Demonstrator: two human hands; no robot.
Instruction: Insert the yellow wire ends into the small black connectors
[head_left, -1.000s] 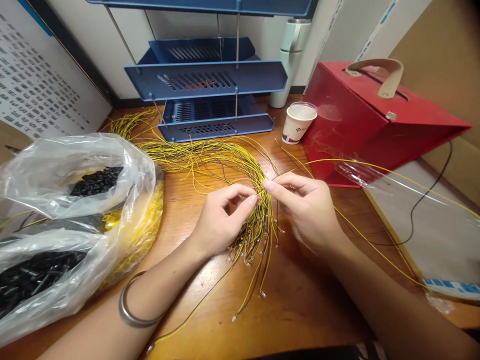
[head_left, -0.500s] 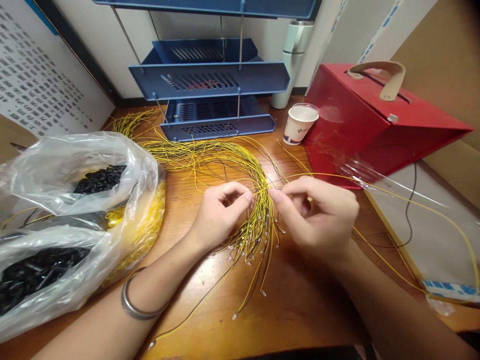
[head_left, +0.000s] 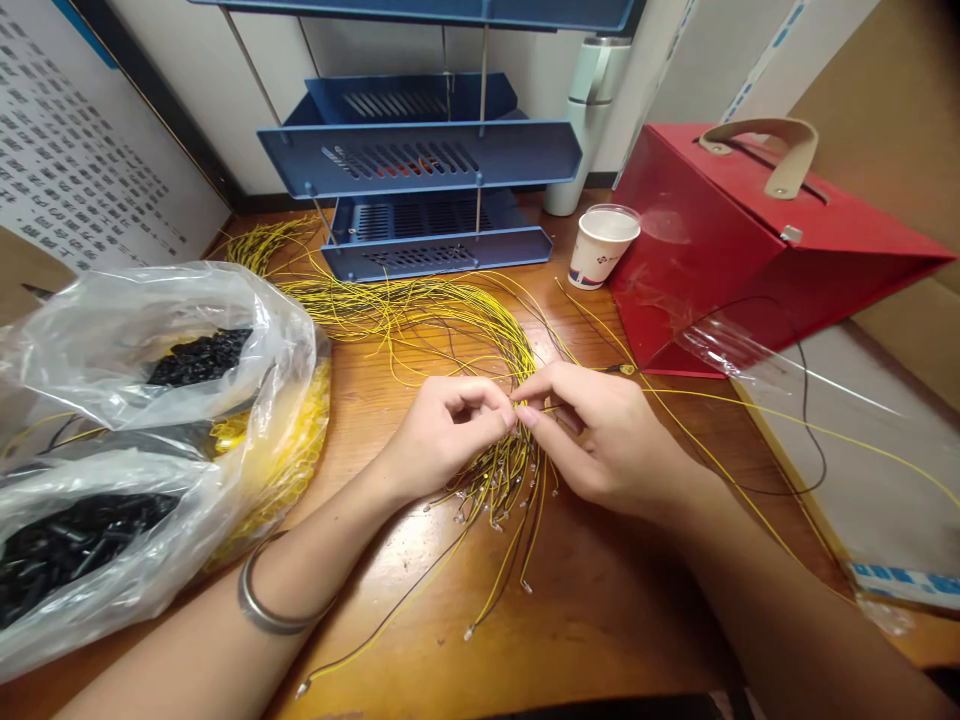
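Observation:
My left hand (head_left: 457, 435) is closed in a pinch, its thumb and forefinger on a thin yellow wire that is mostly hidden at the fingertips. Meeting it tip to tip is my right hand (head_left: 600, 440), also pinching the wire. Beneath both hands runs a thick bundle of yellow and black wires (head_left: 480, 310), curving down from the back left. Small clear tips (head_left: 499, 490) end many of these wires and fan out below the fingers. Past my right knuckles, a wire end with a small yellowish piece (head_left: 624, 369) lies on the wooden table (head_left: 600, 610).
Clear plastic bags (head_left: 285, 310) on the left hold small black parts (head_left: 202, 355) and yellow loops (head_left: 292, 470). Blue tiered trays (head_left: 442, 255) stand behind. A paper cup (head_left: 600, 250), a pale flask (head_left: 574, 150) and a red box (head_left: 720, 220) are at the back right.
My right hand has moved left, so its fingertips now meet those of my left hand. The long yellow wire on the right has shifted with it.

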